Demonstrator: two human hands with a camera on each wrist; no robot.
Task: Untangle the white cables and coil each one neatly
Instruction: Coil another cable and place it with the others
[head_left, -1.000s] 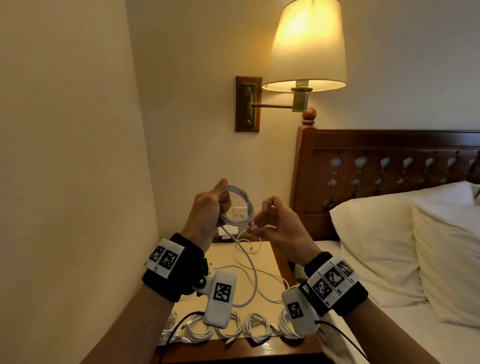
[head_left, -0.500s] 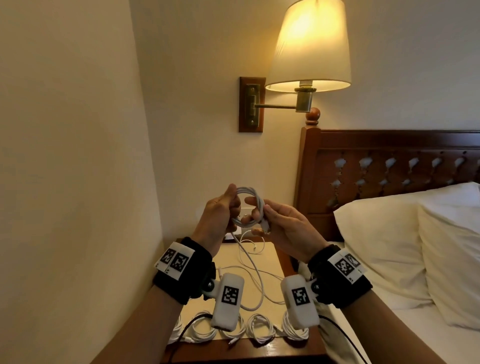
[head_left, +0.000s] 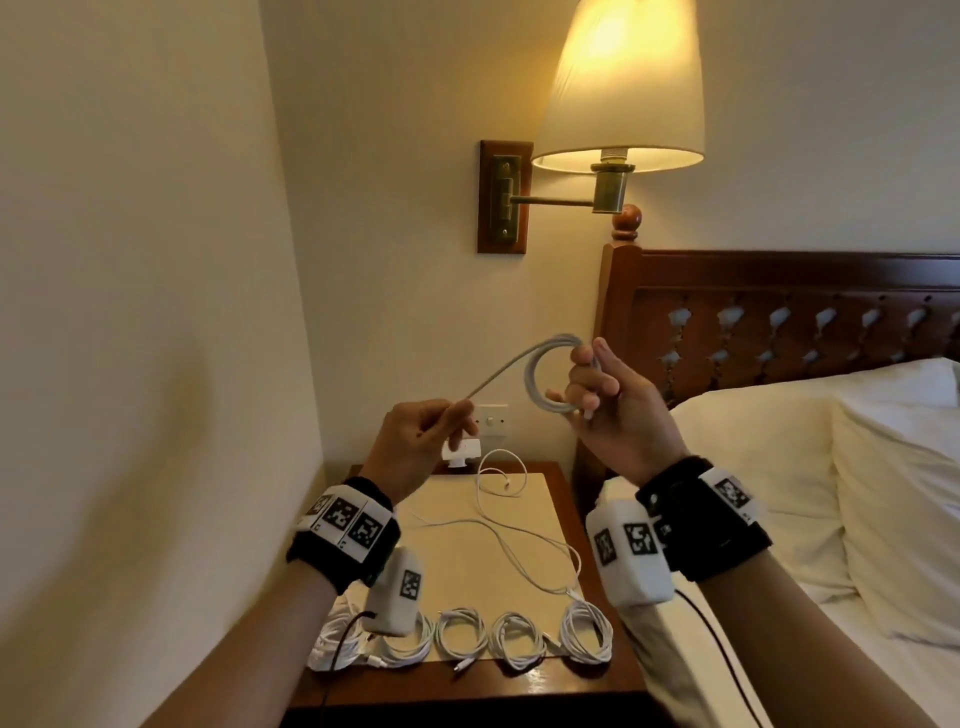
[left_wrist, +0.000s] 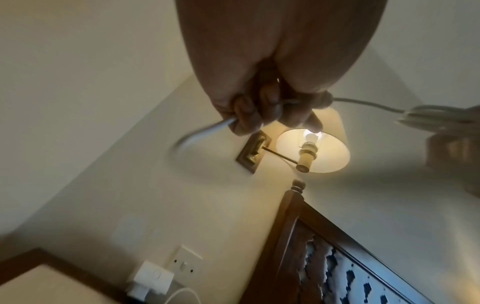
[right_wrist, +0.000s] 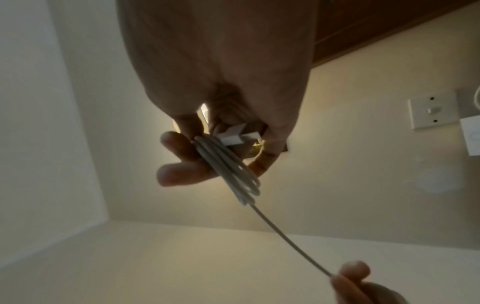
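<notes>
Now mid-wrap, coil swapped to R hand.
Coil (head_left: 551, 375) pinched in right hand (head_left: 613, 410), not left as 0.5 s ago; left hand (head_left: 421, 441) clenched on free tail, pulled taut above nightstand (head_left: 524, 499). Prob. final turns; loose cable (head_left: 511, 535) still uncoiled, w/ finished coils (head_left: 514, 636) along front edge.

A lit wall lamp (head_left: 621, 85) hung at twelve o'clock on a brass arm from a wooden plate (head_left: 505, 196), a carved headboard (head_left: 779, 322) and white pillows (head_left: 810, 467) lay at three o'clock, and a wall switch (head_left: 492, 420) sat above the wooden nightstand (head_left: 566, 499).
</notes>
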